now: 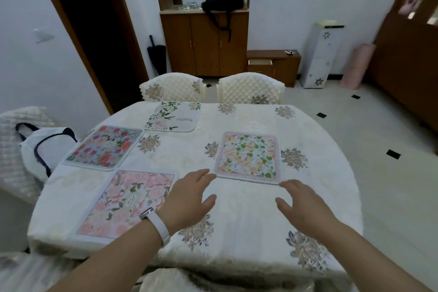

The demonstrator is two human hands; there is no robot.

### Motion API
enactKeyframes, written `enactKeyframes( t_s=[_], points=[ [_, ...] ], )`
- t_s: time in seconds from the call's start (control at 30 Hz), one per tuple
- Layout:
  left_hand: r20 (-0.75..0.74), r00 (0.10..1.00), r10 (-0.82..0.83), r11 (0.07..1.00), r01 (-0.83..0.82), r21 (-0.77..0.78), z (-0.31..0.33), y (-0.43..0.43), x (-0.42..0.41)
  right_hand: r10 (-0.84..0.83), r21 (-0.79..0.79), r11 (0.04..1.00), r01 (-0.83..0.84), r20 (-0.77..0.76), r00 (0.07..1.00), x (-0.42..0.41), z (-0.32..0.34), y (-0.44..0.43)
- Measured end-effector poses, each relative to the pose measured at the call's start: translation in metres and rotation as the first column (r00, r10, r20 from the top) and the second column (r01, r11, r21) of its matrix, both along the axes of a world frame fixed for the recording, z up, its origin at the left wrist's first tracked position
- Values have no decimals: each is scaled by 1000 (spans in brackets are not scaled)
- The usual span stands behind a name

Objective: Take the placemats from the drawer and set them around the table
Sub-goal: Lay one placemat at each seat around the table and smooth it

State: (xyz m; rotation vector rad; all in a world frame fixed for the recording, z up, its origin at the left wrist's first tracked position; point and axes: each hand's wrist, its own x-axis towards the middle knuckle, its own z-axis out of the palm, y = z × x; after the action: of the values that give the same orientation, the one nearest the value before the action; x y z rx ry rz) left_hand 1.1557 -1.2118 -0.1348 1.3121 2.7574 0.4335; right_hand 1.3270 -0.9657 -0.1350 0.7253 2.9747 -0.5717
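Desk (244,220): pink placemat (128,201) 7 o'clock, red placemat (105,147) 10, white placemat (174,116) 12, orange placemat (247,156) 2, spaced as separate places, we judge | our left hand (189,199) and right hand (305,206): grips apart, empty, by its near edge, likely squaring it.

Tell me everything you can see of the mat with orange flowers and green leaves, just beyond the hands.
The orange-flowered placemat is a thin, roughly square sheet with rounded corners and a pinkish border, printed with orange blossoms and green leaves on white. It lies flat on the tablecloth, with nothing on top of it. The left hand and right hand, fingers spread, reach its near corners; contact is unclear.
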Motion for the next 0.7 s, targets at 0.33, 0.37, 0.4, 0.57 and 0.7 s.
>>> enactKeyframes(
  t_s=[0.33, 0.37, 0.4, 0.57, 0.7],
  points=[
    [86, 996, -26, 1000, 26, 3, -23, 10, -6, -58, 60, 997, 56, 35, 998, 14, 5, 2],
    [94, 995, -25, 1000, 26, -5, -25, 13, -7, -68, 61, 996, 66, 40, 997, 16, 3, 4],
    [103, 994, -21, 1000, 23, -12, -27, 16, -7, -77, 56, 996, 74, 51, 996, 18, 2, 6],
    [132, 991, -30, 999, 35, -37, -29, 36, 2, -83, 27, 996, 81, 69, 994, 32, -5, 23],
    [114, 993, -11, 999, 15, -39, -30, 67, 14, -93, -7, 996, 93, 50, 994, 46, -12, 54]
  ],
)
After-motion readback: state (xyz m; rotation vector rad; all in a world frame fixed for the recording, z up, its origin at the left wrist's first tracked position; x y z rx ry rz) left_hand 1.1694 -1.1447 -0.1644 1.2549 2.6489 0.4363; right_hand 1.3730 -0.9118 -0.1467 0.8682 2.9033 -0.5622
